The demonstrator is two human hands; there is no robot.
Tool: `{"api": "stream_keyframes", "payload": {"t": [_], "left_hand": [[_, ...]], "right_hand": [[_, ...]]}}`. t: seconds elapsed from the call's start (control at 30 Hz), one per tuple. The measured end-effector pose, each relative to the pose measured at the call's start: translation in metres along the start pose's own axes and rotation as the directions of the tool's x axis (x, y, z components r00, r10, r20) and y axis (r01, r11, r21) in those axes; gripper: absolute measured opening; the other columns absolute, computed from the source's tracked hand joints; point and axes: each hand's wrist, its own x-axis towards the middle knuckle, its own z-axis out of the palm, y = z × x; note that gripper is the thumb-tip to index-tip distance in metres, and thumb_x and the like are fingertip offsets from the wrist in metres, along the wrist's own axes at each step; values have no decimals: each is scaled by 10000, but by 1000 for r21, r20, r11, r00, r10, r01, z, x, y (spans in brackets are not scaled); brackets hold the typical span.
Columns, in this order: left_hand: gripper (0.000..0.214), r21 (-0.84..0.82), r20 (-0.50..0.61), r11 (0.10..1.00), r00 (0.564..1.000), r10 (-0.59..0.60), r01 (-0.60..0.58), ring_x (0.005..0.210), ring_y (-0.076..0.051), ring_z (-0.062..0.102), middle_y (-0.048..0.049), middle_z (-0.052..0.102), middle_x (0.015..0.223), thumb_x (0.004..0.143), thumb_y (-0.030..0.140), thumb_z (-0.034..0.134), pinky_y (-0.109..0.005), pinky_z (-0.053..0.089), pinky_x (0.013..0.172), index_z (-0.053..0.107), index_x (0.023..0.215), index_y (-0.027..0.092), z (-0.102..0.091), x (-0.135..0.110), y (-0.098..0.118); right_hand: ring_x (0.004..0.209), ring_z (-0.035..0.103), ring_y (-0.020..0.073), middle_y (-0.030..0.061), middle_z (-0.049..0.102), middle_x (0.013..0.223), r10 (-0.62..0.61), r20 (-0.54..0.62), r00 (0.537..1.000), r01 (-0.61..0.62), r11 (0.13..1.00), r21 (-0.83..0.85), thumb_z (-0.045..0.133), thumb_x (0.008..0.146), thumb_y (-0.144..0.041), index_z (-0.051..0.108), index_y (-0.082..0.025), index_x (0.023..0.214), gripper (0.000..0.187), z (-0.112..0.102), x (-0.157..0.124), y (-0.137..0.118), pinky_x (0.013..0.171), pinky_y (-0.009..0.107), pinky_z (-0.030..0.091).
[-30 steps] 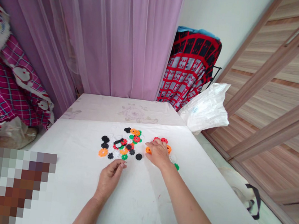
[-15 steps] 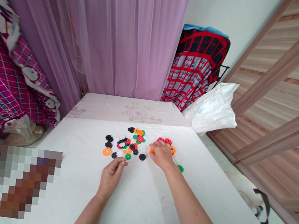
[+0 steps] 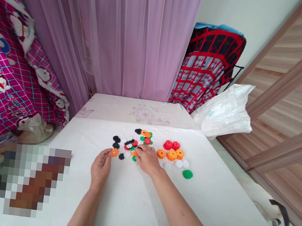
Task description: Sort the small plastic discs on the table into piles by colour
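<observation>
A pile of small flower-shaped plastic discs in black, white, orange, red and green lies on the white table. My right hand rests palm down on the pile's right edge, fingers curled over discs there. My left hand sits at the pile's near left, thumb and fingers loosely curved beside an orange disc and touching it at most lightly. To the right lies a separate group: red discs, orange discs, white discs and a green disc.
A pink curtain hangs behind the table. A red and black checked blanket and a white plastic bag stand at the back right. Pink patterned bedding fills the left. A wooden sliding door is on the right.
My right hand has moved left from the sorted group onto the main pile, uncovering the red and orange discs. My left hand has shifted left to the orange disc. The view turned left.
</observation>
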Motion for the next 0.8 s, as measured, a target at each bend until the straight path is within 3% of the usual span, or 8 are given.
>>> {"api": "stream_keyframes", "payload": {"t": [0.23, 0.43, 0.6, 0.8], "left_hand": [[326, 15, 29, 1000, 999, -22, 21, 995, -222, 659, -51, 729, 1027, 804, 439, 513, -372, 494, 934, 687, 987, 233, 2, -1, 0], [308, -17, 25, 1000, 1000, 7, -7, 969, -211, 672, -45, 741, 1004, 806, 429, 518, -354, 508, 915, 690, 967, 230, 2, -1, 2], [295, -24, 35, 1000, 999, 8, -7, 951, -213, 679, -44, 745, 991, 808, 416, 527, -352, 519, 895, 690, 968, 229, 1, -1, 6], [307, -21, 42, 1000, 999, 0, 1, 946, -212, 679, -43, 744, 986, 811, 425, 512, -354, 515, 900, 687, 972, 230, 1, -1, 6]], "right_hand": [[1063, 507, 221, 63, 648, 1140, 43, -18, 999, -44, 998, -36, 545, 894, -312, 703, -226, 990, 204, -1, -9, -1, 874, 350, 345], [1173, 444, 264, 89, 562, 1277, 114, -5, 993, -114, 993, -35, 594, 840, -414, 686, -225, 1066, 308, 1, 8, -7, 914, 378, 341], [1147, 458, 261, 82, 580, 1228, 130, 46, 990, -131, 991, 0, 629, 789, -365, 691, -206, 989, 263, 4, 20, -9, 901, 368, 346], [1109, 481, 225, 60, 613, 1158, 167, -16, 986, -165, 983, 80, 605, 786, -265, 675, -212, 935, 173, 9, 17, -10, 898, 341, 341]]}}
